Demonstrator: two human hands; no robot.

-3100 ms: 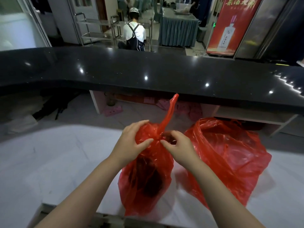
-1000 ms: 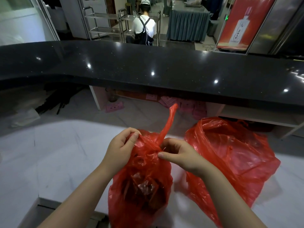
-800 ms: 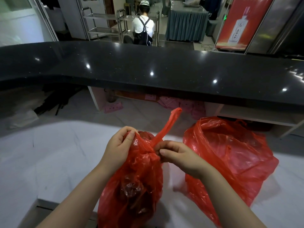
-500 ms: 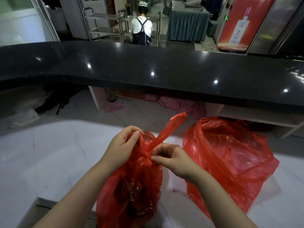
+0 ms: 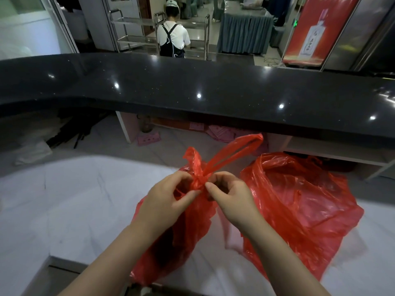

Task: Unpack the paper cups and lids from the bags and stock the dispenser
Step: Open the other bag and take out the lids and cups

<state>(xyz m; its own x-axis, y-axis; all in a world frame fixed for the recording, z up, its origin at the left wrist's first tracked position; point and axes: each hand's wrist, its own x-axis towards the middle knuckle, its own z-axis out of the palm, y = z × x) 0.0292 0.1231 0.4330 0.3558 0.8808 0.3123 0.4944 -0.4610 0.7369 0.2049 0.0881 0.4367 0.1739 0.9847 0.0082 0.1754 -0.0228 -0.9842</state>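
The left hand (image 5: 164, 201) and the right hand (image 5: 229, 197) meet at the knot (image 5: 199, 182) of a red bag (image 5: 181, 238), each pinching the twisted plastic with thumb and curled fingers, left thumb tip against the knot, right index tip touching it from the other side. A flat handle loop (image 5: 235, 151) rises from the knot up to the right, and a crumpled flap stands just left of it. The bag is thin, glossy, wrinkled film, with something dark showing dimly through it; cups or lids cannot be told. It stands on a white marbled counter (image 5: 81, 201), close to the near edge, with wide bare surface to its left. Just to the right sits a second bag (image 5: 299, 206), larger, slumped, its mouth loose. Beyond runs a curved black speckled bar top (image 5: 192, 82). Farther back, a red banner (image 5: 316, 30) shows a white bottle with writing too small to read, and a person (image 5: 173, 37) in a white shirt and dark apron faces steel racks.
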